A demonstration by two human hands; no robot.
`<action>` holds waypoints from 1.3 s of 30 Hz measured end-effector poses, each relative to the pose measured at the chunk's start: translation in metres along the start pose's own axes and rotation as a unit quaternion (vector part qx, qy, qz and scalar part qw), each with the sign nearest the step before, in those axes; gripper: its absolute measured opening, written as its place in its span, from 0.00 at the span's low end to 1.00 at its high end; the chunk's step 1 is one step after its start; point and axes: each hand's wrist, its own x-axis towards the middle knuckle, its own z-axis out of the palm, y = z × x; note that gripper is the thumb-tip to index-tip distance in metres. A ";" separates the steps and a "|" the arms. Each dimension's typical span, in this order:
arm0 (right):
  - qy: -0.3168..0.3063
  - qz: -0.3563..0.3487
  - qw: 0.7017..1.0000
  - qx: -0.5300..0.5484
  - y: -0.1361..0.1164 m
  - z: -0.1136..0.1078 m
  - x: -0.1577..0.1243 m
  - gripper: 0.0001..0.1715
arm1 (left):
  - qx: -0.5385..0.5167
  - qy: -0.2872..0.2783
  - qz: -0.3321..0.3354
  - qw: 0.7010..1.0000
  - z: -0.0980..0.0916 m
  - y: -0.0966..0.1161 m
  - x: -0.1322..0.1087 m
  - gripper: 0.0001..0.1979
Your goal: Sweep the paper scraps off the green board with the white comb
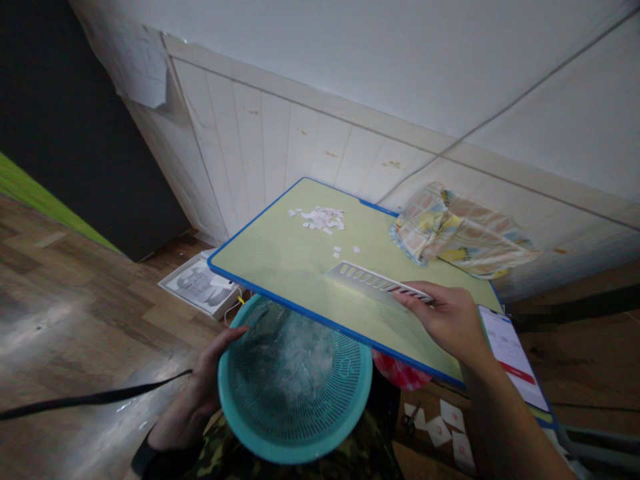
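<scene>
Your left hand (207,373) holds the tub (295,453). Your right hand (453,320) grips a strip (365,277); paper bits (323,219) lie past that hand.

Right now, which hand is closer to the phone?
Right. The right hand is just left of the phone; the left hand is much farther left, at the basket's rim.

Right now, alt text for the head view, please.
A person's right hand holds a slotted strip over a small table; the left hand holds a teal basket with clear shiny bits inside, at the table's near edge. White scraps, a patterned cloth and a phone lie on the table.
</scene>
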 end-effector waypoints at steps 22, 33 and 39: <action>-0.053 -0.038 0.998 0.014 -0.020 -0.006 -0.020 0.07 | -0.021 -0.024 -0.001 0.999 -0.004 0.001 -0.003 0.15; 0.015 0.009 1.000 0.010 -0.013 0.005 -0.009 0.06 | -0.051 -0.005 -0.009 0.999 0.005 0.005 -0.008 0.09; -0.003 -0.024 1.000 0.020 -0.015 0.030 0.016 0.10 | -0.042 -0.001 -0.002 0.999 0.007 0.007 -0.010 0.10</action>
